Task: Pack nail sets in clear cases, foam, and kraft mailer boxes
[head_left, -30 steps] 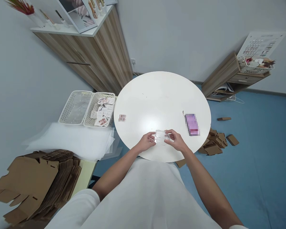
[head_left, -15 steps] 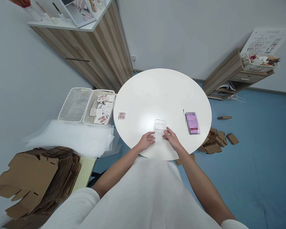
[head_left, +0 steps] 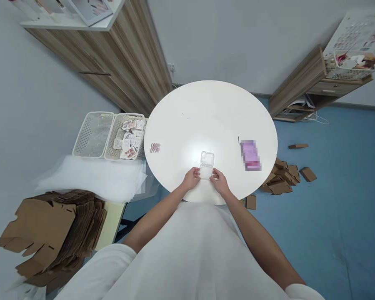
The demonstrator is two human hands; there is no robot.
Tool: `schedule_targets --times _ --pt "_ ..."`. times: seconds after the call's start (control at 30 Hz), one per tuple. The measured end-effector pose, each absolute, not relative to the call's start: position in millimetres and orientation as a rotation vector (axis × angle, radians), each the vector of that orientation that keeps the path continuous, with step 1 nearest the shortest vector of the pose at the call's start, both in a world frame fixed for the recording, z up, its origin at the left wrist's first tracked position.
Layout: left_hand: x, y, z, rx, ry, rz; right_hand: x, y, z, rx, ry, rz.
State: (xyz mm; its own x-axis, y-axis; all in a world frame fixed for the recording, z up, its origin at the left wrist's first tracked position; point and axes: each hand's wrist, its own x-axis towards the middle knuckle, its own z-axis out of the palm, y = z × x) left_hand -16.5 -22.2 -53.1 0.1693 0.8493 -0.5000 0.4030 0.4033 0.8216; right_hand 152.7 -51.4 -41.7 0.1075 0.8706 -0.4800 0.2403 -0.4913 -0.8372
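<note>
A small clear plastic hinged case (head_left: pixel 206 171) lies opened out near the front edge of the round white table (head_left: pixel 218 108), its lid folded back away from me. My left hand (head_left: pixel 192 178) grips the case's left side, thumb and fingers at the edge. On the opposite side, my right hand (head_left: pixel 219 181) holds the right edge between thumb and fingers. Nothing is visible inside the case. Farther left on the table lies a small set of press-on nails (head_left: pixel 155 148). A purple pixelated item (head_left: pixel 251 155) rests at the right.
Left of the table stand a white basket of printed cards (head_left: pixel 125 154) and another basket (head_left: pixel 92 135) with clear plastic. Translucent sheets (head_left: pixel 90 177) and stacked flat cardboard (head_left: pixel 40 233) are nearer me. Folded cardboard boxes (head_left: pixel 281 179) lie on the floor at right.
My right hand has come down from the hinge area to the lower right edge of the case. The view has shifted slightly. Both hands stay at the case.
</note>
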Motion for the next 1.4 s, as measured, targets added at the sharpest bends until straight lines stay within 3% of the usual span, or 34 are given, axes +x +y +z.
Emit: schedule_targets --times 0.7,0.83,1.0,1.23,1.4 --pt "-1 -36 -54 1.433 1.525 0.359 163 -46 -54 -1.781 -1.189 1.480" --pt "-11 -39 -55 1.416 1.501 0.366 160 -50 -46 -1.873 -1.133 1.355" --pt "-72 -22 -42 1.511 1.585 0.490 131 -42 -29 -1.875 -1.241 0.945" --pt "-198 52 -31 1.667 1.846 0.441 30 27 -26 -1.743 -1.665 1.127" --pt "-229 99 -32 1.700 1.873 0.189 -32 78 -39 -1.750 -1.879 1.168"
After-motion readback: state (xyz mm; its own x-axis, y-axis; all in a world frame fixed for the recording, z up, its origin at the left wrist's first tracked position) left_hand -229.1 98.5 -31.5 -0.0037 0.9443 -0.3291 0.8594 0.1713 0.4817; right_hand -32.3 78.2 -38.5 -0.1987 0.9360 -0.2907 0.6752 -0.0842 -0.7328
